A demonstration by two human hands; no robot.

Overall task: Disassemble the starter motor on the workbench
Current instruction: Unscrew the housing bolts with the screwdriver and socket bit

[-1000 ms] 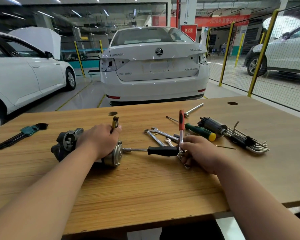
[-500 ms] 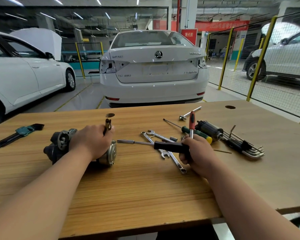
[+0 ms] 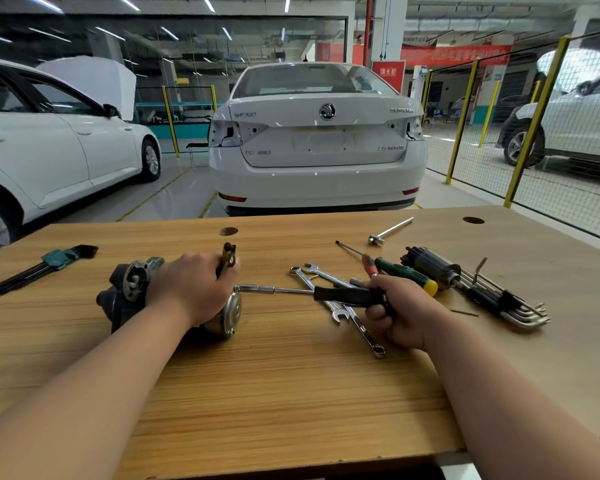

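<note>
The starter motor [image 3: 125, 299], a dark cast housing with a round bright-metal end cap [image 3: 231, 311], lies on its side on the wood-grain worktop [image 3: 274, 393]. The left hand [image 3: 191, 289] has its fingers curled over it. The right hand [image 3: 402, 313] wraps the socket driver [image 3: 347, 295] by its black handle, chrome shaft meeting the cap.

Left forearm [image 3: 84, 393] bare, reaches in from lower left. Left hand [image 3: 191, 289] palm down, fingers curled over starter motor [image 3: 125, 292], gripping it; small dark piece [image 3: 228, 255] sticks up between fingertips. Right forearm [image 3: 499, 393] bare, reaches in from lower right. Right hand [image 3: 400, 311], well right of left hand, fingers wrapped round black handle [image 3: 343, 295]; tool shaft points toward left hand.
</note>
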